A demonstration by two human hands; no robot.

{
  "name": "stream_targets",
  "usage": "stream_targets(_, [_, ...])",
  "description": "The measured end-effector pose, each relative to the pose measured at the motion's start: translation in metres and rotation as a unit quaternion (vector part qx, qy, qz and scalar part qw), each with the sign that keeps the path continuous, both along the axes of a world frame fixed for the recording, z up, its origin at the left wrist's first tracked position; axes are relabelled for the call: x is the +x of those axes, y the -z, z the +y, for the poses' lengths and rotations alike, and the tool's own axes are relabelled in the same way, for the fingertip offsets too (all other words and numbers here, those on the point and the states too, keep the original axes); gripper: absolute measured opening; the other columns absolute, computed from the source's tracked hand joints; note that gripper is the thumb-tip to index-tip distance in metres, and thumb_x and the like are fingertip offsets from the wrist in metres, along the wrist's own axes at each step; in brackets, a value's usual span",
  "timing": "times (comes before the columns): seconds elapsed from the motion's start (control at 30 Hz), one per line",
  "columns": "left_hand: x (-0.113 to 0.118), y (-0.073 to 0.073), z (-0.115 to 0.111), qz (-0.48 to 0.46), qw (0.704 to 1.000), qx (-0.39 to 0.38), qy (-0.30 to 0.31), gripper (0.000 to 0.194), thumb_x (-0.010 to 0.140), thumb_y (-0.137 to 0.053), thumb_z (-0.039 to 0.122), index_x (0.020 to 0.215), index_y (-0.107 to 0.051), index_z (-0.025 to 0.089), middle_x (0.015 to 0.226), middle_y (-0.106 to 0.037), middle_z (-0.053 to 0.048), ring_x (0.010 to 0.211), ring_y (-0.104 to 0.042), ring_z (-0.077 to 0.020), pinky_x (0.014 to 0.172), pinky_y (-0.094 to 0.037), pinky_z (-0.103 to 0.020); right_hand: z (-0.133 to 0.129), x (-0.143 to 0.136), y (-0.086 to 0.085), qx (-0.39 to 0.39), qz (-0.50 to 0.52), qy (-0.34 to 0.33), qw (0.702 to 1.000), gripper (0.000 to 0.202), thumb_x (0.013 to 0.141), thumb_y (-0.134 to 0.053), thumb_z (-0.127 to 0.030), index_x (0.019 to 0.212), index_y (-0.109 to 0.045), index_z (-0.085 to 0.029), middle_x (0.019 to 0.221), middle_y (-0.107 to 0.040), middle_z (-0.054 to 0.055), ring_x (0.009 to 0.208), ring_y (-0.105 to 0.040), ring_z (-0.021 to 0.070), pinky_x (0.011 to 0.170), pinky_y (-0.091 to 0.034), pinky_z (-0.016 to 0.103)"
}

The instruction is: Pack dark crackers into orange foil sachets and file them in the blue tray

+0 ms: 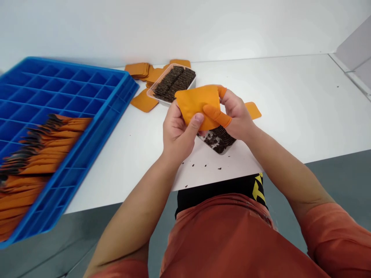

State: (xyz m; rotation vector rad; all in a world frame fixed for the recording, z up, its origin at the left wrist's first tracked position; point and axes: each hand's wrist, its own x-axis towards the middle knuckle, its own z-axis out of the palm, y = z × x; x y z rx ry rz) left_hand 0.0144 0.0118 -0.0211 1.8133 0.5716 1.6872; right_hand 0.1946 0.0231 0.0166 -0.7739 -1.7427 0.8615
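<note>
Packet [195, 103]: smooth rect., btwn hands [177, 133] [239, 117]

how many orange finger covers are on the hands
2 in view: the thumb cover on the right hand, in front of the orange piece, and the finger cover at its upper right edge, same hand. More may be hidden behind it.

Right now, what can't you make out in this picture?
All in the head view:
Flat orange rectangular piece: its back, facing away.
Bare left hand: most fingers, behind that piece.
Dark brown strips: whether both visible groups connect; the piece and left hand cover the gap.
Blue plastic compartmented tray: left part, cut off by the picture's edge.
Dark specks: too small to identify.
</note>
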Motion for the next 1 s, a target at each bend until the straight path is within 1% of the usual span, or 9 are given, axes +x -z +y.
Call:
stream_targets(0.1, [-0.002, 0.000, 0.003, -0.006, 1.000, 0.023, -0.017, 0.029, 0.108, -0.074, 0.051, 0.126, -0.064, 0.031, 0.097, -0.064, 0.000, 0.070, -0.064, -0.0110, 0.074, -0.062, -0.030, 0.005, -0.002, 0.001, -0.009, 0.083, -0.071, 0.994, 0.051, 0.089, -0.083, -0.076, 0.103, -0.075, -0.027, 0.097, -0.078, -0.001, 0.083, -0.071, 0.0145, 0.081, -0.065, 0.034])
stream_targets(0.17, [-0.004, 0.001, 0.004, 0.009, 0.998, 0.044, -0.053, 0.032, 0.105, -0.078, 0.051, 0.126, -0.063, 0.032, 0.103, -0.066, -0.001, 0.083, -0.068, -0.0140, 0.078, -0.062, -0.030, 0.005, -0.003, 0.000, 0.011, 0.107, -0.048, 0.993, 0.047, 0.086, -0.089, -0.070, 0.093, -0.075, -0.026, 0.091, -0.076, -0.003, 0.084, -0.069, 0.0132, 0.086, -0.063, 0.033])
stream_targets(0.3, [-0.005, -0.001, 0.000, 0.104, 0.982, 0.104, -0.122, 0.067, 0.090, -0.092, 0.058, 0.142, -0.058, 0.033, 0.126, -0.065, -0.006, 0.111, -0.070, -0.0239, 0.097, -0.063, -0.042, -0.001, -0.006, -0.002, 0.033, 0.105, -0.015, 0.994, 0.054, 0.082, -0.090, -0.073, 0.081, -0.069, -0.024, 0.083, -0.070, -0.003, 0.081, -0.066, 0.0124, 0.082, -0.059, 0.034])
stream_targets(0.37, [-0.002, -0.002, -0.002, 0.135, 0.970, 0.139, -0.145, 0.077, 0.085, -0.094, 0.060, 0.145, -0.057, 0.031, 0.128, -0.064, -0.008, 0.114, -0.069, -0.0265, 0.098, -0.061, -0.045, -0.004, -0.008, -0.002, 0.047, 0.089, -0.012, 0.995, 0.055, 0.082, -0.091, -0.070, 0.076, -0.064, -0.023, 0.082, -0.067, -0.004, 0.079, -0.063, 0.0120, 0.080, -0.057, 0.034])
stream_targets(0.47, [0.009, -0.001, -0.002, 0.111, 0.968, 0.159, -0.161, 0.070, 0.084, -0.092, 0.056, 0.139, -0.057, 0.030, 0.120, -0.063, -0.006, 0.105, -0.067, -0.0243, 0.087, -0.059, -0.041, -0.007, -0.009, -0.002, 0.110, 0.056, 0.007, 0.992, 0.055, 0.085, -0.092, -0.064, 0.072, -0.059, -0.023, 0.082, -0.066, -0.004, 0.081, -0.061, 0.0123, 0.080, -0.054, 0.034])
stream_targets(0.6, [0.022, -0.002, -0.001, 0.048, 0.976, 0.143, -0.158, 0.054, 0.086, -0.089, 0.050, 0.122, -0.054, 0.031, 0.106, -0.057, -0.002, 0.089, -0.059, -0.0190, 0.074, -0.051, -0.037, -0.009, -0.009, -0.001, 0.201, 0.020, 0.044, 0.978, 0.050, 0.089, -0.090, -0.064, 0.074, -0.065, -0.023, 0.087, -0.070, -0.003, 0.086, -0.065, 0.0140, 0.082, -0.055, 0.035])
stream_targets(0.73, [0.022, -0.008, 0.001, 0.003, 0.974, 0.142, -0.176, 0.037, 0.098, -0.077, 0.051, 0.110, -0.049, 0.030, 0.097, -0.052, -0.001, 0.083, -0.053, -0.0173, 0.071, -0.047, -0.038, -0.013, -0.009, -0.004, 0.260, -0.004, 0.022, 0.965, 0.032, 0.098, -0.084, -0.057, 0.097, -0.081, -0.026, 0.102, -0.079, -0.001, 0.098, -0.074, 0.0151, 0.094, -0.061, 0.038])
stream_targets(0.83, [0.016, -0.009, 0.004, -0.011, 0.970, 0.147, -0.193, 0.046, 0.095, -0.081, 0.054, 0.104, -0.044, 0.028, 0.093, -0.048, 0.000, 0.081, -0.050, -0.0168, 0.071, -0.044, -0.037, -0.013, -0.006, -0.007, 0.284, -0.013, 0.000, 0.959, 0.021, 0.107, -0.074, -0.045, 0.116, -0.082, -0.028, 0.115, -0.083, -0.001, 0.109, -0.077, 0.0159, 0.104, -0.062, 0.041])
stream_targets(1.0, [0.011, -0.003, 0.007, 0.011, 0.967, 0.137, -0.216, 0.056, 0.086, -0.089, 0.054, 0.106, -0.043, 0.028, 0.100, -0.049, -0.001, 0.088, -0.054, -0.0189, 0.079, -0.050, -0.039, -0.004, 0.002, -0.005, 0.266, -0.003, 0.028, 0.964, 0.008, 0.104, -0.077, -0.027, 0.108, -0.083, -0.029, 0.108, -0.081, 0.000, 0.107, -0.076, 0.0168, 0.103, -0.063, 0.040])
